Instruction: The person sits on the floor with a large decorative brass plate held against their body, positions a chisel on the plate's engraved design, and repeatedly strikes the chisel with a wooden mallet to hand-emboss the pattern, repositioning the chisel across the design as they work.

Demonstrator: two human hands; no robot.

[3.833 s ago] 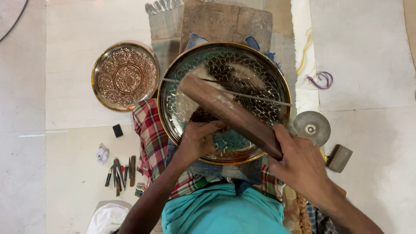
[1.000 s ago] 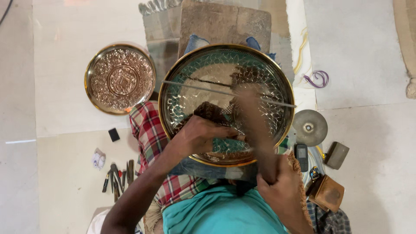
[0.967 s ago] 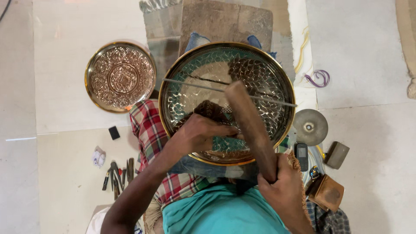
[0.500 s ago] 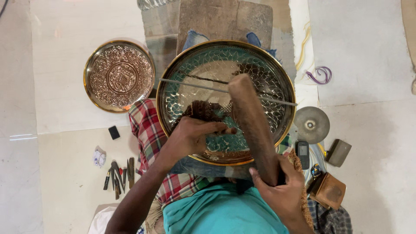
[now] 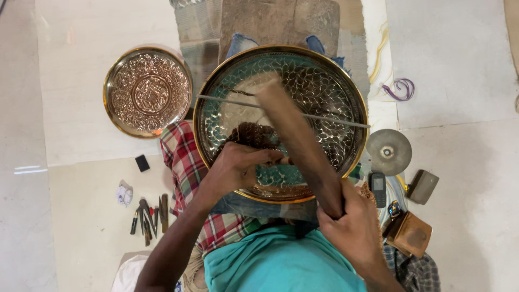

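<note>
A large round brass plate point(image 5: 324, 81) with a hammered pattern and gold rim rests on my lap. My right hand point(image 5: 354, 227) grips the lower end of a long wooden mallet point(image 5: 297, 140), raised at a slant over the plate. My left hand point(image 5: 238, 167) rests on the plate's near part with fingers pinched on a small punch tool point(image 5: 282, 160). A thin metal rod point(image 5: 335, 119) lies across the plate.
A smaller engraved brass plate point(image 5: 147, 91) lies to the left on the floor. Several chisels point(image 5: 148, 213) lie at lower left. A metal disc point(image 5: 388, 151), a phone point(image 5: 377, 189) and wooden blocks point(image 5: 413, 232) sit to the right. A checked cloth point(image 5: 184, 162) covers my lap.
The mallet has swung up and down over the plate, its head now farther left. My left hand has stayed on the plate holding the tool.
</note>
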